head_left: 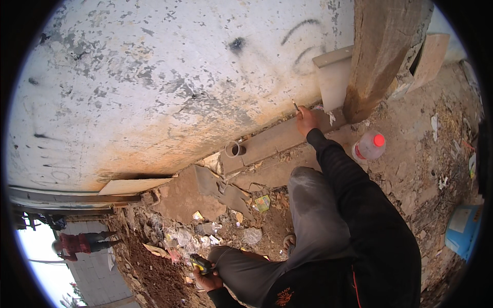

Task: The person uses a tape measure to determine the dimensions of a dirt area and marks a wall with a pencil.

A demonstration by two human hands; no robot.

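Observation:
Low at the left, my left hand is closed around a yellow and black tape measure, beside my bent knee. My right hand reaches forward to the foot of the stained wall. Its fingers pinch a thin, pencil-like stick that points up toward the wall; its exact kind is too small to tell. Below that hand runs a narrow tiled ledge. A cup with dark contents stands on the ledge, to the left of the hand and apart from it.
A clear plastic bottle with a red cap stands right of my forearm. A thick wooden post rises at the right. Litter covers the dirt ahead. A blue container sits far right. Another person stands at far left.

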